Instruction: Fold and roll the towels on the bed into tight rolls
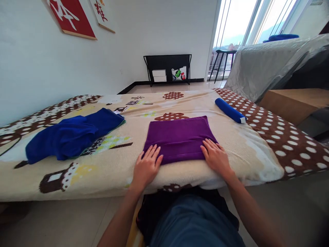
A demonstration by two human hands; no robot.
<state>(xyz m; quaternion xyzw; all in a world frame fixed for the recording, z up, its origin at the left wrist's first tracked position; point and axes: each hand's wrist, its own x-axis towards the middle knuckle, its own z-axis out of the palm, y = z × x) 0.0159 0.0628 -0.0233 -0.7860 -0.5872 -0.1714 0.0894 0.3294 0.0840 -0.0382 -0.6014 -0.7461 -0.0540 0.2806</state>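
Note:
A purple cloth (177,139), folded into a flat rectangle, lies in front of me on a patterned blanket (108,181). My left hand (147,164) rests flat on its near left corner, fingers stretched out. On the near right corner lies my right hand (214,156), its fingers extended over the fabric. Farther right is a blue cloth rolled into a tight cylinder (230,110), with a small white tag at its near end. A crumpled blue cloth (69,135) sprawls on the blanket to the left, apart from both hands.
The blanket's near edge runs just before my knees. Beyond its far edge stands a black rack (167,61) with a white box (159,75). At the right are a plastic-covered piece of furniture (269,61), a cardboard box (295,103) and a dark stool (224,53) by the window.

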